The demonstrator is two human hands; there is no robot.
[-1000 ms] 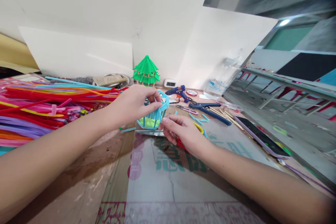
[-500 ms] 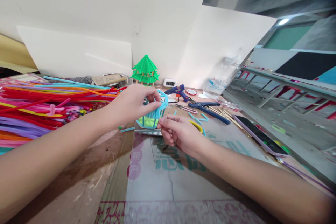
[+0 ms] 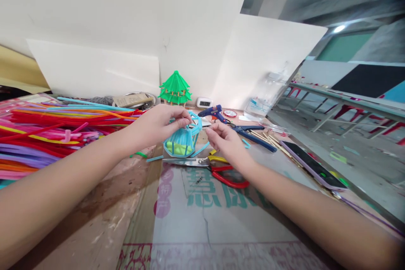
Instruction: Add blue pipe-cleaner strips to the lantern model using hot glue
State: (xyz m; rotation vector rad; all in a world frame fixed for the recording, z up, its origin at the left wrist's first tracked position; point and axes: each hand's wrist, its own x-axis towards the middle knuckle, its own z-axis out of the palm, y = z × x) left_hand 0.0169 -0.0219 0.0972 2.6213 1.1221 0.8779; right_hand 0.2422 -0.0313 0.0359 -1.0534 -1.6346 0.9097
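A small light-blue pipe-cleaner model (image 3: 180, 140), built as an open frame with a ring at its top right and a yellow-green pad inside, stands on the table. The thumb and fingers of my left hand (image 3: 169, 123) are pinched at its upper edge. To its right, my right hand (image 3: 226, 140) is raised with thumb and fingertips pressed together; whatever lies between them is too small to make out. Below the model lie scissors (image 3: 226, 177) with red and yellow handles. A loose blue pipe-cleaner piece (image 3: 201, 150) rests beside the model.
Bundles of coloured pipe cleaners (image 3: 41, 130) fill the left side. Behind stand a green tiered pipe-cleaner roof (image 3: 175, 86) and a small digital clock (image 3: 204, 102). A glue gun (image 3: 215, 112), blue-handled pliers (image 3: 259, 139), a water bottle (image 3: 262, 97) and a phone (image 3: 311, 164) lie right.
My right hand has moved up and right, away from the model, uncovering the scissors. My left hand stays at the model's upper edge, having shifted slightly left.
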